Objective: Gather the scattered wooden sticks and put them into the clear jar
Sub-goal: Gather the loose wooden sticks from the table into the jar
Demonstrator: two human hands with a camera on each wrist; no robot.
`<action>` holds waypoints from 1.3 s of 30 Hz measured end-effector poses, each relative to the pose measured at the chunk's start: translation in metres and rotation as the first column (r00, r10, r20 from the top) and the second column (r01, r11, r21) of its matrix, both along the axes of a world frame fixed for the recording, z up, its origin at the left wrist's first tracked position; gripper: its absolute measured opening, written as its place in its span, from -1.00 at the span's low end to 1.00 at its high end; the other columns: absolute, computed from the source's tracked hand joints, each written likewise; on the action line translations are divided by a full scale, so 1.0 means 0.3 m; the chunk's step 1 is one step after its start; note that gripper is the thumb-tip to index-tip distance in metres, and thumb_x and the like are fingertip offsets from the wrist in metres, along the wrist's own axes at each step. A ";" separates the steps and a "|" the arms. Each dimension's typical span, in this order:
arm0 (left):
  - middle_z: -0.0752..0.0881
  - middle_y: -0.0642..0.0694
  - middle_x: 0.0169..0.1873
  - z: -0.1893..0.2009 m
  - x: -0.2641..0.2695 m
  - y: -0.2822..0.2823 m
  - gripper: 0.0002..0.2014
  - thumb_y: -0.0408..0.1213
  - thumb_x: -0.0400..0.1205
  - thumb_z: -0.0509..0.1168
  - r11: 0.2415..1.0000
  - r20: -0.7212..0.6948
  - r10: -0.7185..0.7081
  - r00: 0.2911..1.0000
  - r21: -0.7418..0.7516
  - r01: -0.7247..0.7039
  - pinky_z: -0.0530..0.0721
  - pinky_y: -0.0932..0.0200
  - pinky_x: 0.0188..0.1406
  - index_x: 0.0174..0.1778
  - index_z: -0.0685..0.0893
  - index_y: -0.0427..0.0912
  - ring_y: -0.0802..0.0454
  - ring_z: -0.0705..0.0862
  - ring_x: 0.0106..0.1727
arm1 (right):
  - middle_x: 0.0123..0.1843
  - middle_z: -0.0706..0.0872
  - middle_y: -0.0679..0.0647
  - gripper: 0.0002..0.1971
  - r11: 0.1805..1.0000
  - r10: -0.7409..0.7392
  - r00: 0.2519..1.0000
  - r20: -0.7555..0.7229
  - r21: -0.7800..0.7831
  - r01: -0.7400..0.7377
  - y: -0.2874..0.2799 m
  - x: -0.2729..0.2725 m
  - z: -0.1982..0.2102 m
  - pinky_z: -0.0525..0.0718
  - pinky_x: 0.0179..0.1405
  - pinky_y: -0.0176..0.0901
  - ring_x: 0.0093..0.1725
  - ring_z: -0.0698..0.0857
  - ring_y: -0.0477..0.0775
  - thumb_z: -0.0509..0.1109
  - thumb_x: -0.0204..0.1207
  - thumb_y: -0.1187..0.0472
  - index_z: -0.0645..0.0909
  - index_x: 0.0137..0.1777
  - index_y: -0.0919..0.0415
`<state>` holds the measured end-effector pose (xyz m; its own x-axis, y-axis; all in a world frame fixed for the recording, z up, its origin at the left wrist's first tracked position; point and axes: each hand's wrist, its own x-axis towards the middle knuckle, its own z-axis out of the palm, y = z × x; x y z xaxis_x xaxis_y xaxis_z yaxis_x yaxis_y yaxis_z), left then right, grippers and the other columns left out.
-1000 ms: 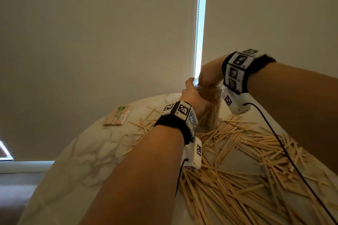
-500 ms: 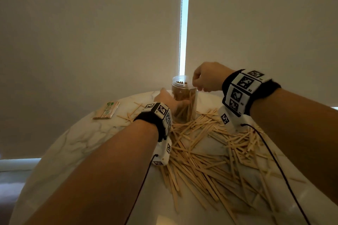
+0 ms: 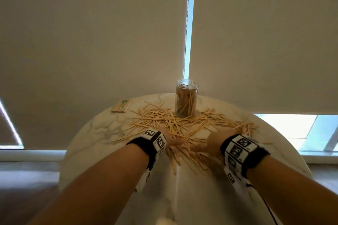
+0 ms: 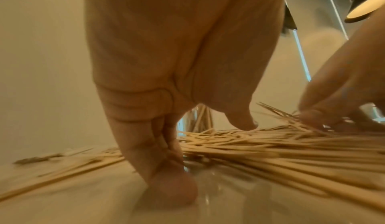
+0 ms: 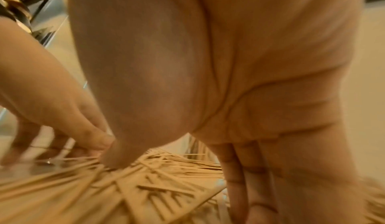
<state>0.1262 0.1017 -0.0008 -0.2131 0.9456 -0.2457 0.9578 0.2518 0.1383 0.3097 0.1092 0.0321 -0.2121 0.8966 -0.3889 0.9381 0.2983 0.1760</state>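
Observation:
The clear jar (image 3: 186, 100) stands upright at the far side of the table, packed with sticks and with no lid on. Loose wooden sticks (image 3: 175, 126) lie in a wide heap from the jar's foot toward me. My left hand (image 3: 174, 142) rests on the heap's near left part. In the left wrist view its fingers (image 4: 166, 170) point straight down onto the tabletop and its thumb touches the sticks (image 4: 270, 146). My right hand (image 3: 210, 144) lies on the near right part, with straight fingers (image 5: 250, 186) pressing on the sticks (image 5: 145, 186). Neither hand holds a stick.
The round marble table (image 3: 95, 129) has a curved edge on the left and right. A flat packet of sticks (image 3: 122, 106) lies at the far left of it. Closed roller blinds (image 3: 91, 42) hang behind the table. Floor shows at the lower left.
Both hands have left the jar and come down toward me onto the near part of the stick heap. The jar now stands alone. The head view has pulled back.

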 end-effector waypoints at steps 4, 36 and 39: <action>0.74 -0.16 0.16 -0.033 0.054 0.031 -0.57 0.05 0.62 0.39 0.997 -0.072 -0.068 0.995 0.019 0.069 0.66 0.09 0.09 0.24 0.71 -0.22 -0.13 0.71 0.20 | 0.33 0.69 0.14 -0.17 0.995 0.097 0.987 -0.129 -0.016 -0.100 -0.048 -0.097 -0.013 0.56 0.18 -0.03 0.31 0.64 0.18 0.34 0.42 -0.48 0.59 0.42 0.22; 0.65 -0.22 0.31 0.036 0.055 -0.036 -0.65 -0.22 0.69 0.33 0.958 -0.359 -0.270 0.894 -0.191 0.213 0.64 -0.08 0.31 0.36 0.65 -0.29 -0.18 0.63 0.32 | 0.06 0.69 0.13 -0.66 0.993 0.100 0.990 -0.101 0.066 -0.093 -0.050 -0.131 -0.035 0.61 -0.05 -0.15 0.02 0.65 0.11 0.42 0.60 0.14 0.66 0.31 0.27; 0.66 -0.24 0.30 0.018 0.056 -0.051 -0.68 -0.25 0.77 0.20 0.970 -0.346 -0.241 0.907 -0.126 0.209 0.61 0.05 0.23 0.37 0.62 -0.31 -0.17 0.65 0.31 | -0.01 0.61 0.10 -0.68 0.994 0.098 0.988 -0.123 0.064 -0.090 -0.050 -0.127 -0.034 0.61 -0.04 -0.15 -0.03 0.59 0.09 0.39 0.61 0.15 0.67 0.30 0.28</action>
